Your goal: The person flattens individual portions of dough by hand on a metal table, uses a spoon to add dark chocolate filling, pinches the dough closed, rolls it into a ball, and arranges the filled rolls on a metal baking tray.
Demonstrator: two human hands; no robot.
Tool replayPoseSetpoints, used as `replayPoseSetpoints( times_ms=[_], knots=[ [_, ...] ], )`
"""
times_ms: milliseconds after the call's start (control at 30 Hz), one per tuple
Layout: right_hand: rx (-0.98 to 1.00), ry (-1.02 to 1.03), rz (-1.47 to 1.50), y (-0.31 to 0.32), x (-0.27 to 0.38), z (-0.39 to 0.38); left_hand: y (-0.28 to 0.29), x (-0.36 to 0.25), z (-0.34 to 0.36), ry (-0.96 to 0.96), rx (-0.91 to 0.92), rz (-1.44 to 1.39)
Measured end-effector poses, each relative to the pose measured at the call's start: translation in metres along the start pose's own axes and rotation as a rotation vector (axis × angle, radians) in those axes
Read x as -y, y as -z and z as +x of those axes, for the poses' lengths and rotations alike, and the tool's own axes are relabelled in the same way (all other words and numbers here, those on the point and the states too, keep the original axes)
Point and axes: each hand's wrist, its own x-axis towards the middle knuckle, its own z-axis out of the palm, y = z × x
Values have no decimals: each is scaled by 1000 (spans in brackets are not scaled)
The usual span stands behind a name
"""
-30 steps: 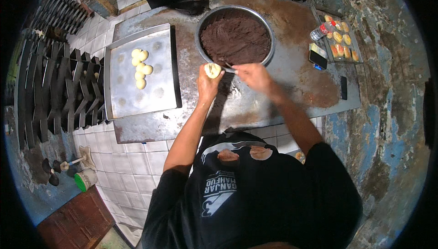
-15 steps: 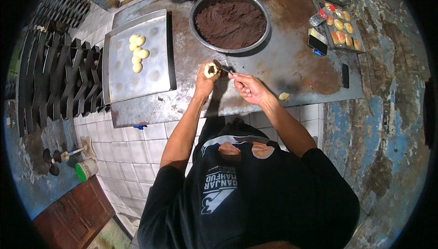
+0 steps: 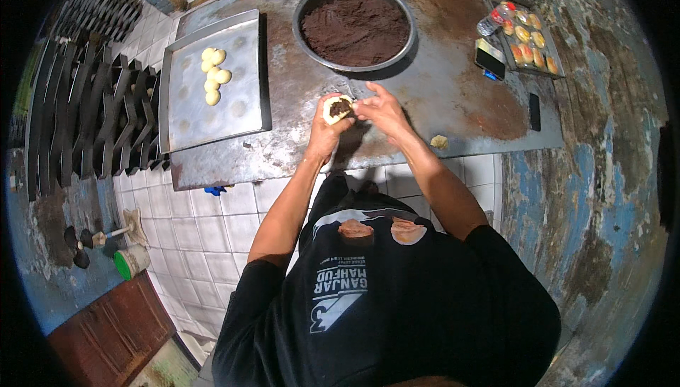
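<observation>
Left hand (image 3: 324, 133) cups dough (image 3: 329, 112) with dark filling (image 3: 341, 108) above tabletop's (image 3: 460, 107) near edge, right hand (image 3: 383, 113) beside it part-curled, can't tell if holding anything.

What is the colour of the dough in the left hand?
Pale yellow dough, around dark brown filling; the head view shows it.

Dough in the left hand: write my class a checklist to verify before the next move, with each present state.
1. Left hand holding the dough: ok.
2. Dark filling inside the dough: ok.
3. Dough closed over the filling: not ok, it gapes open.
4. Right hand close to the dough: ok.
5. Right hand free of tools: cannot tell.
6. Tray flat on the table: ok.
</observation>
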Motion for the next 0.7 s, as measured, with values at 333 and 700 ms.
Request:
replayPoseSetpoints(
  times_ms=[333,700],
  knots=[
    [-22,541,-395,38,29,-72,-60,-26,-12,168,93,-50],
    [-230,494,117,41,-12,-91,-106,-59,-65,-192,-7,298]
  ],
)
